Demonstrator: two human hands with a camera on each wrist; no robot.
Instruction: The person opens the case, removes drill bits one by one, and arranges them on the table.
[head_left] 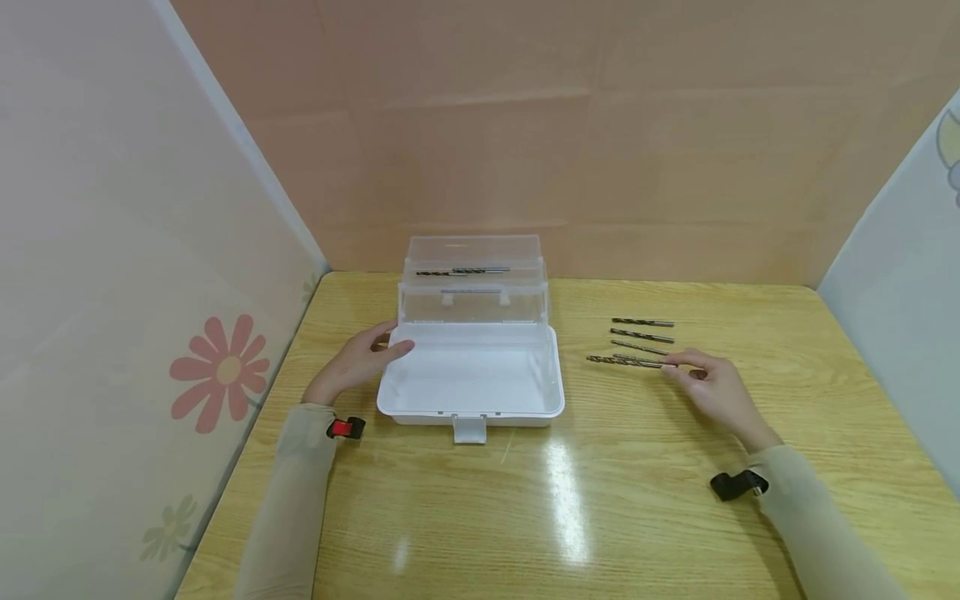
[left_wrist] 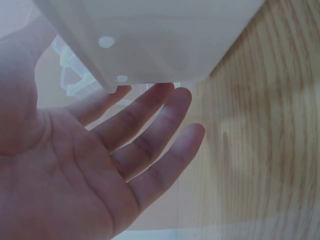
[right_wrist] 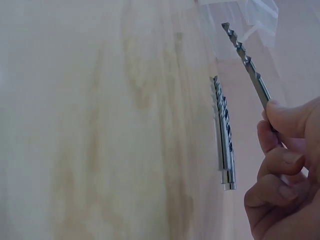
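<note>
My right hand (head_left: 716, 392) pinches a drill bit (right_wrist: 245, 57) by its shank between thumb and fingers; its fluted end points left, toward the box. Several more drill bits (head_left: 642, 336) lie side by side on the table, just beyond that hand. A white plastic toolbox (head_left: 470, 415) stands open left of them, its clear tiered trays (head_left: 472, 304) folded up at the back. My left hand (head_left: 363, 358) is at the box's left side, thumb over the rim. In the left wrist view its other fingers reach out loosely along the outer wall, fingertips at its edge.
More drill bits (head_left: 480, 270) lie in an upper clear tray. The toolbox's front latch (head_left: 469, 430) hangs down. A wood-grain table (head_left: 450, 508) is bounded by a brown back wall (head_left: 570, 167) and pale side walls, the left one (head_left: 127, 250) with flower prints.
</note>
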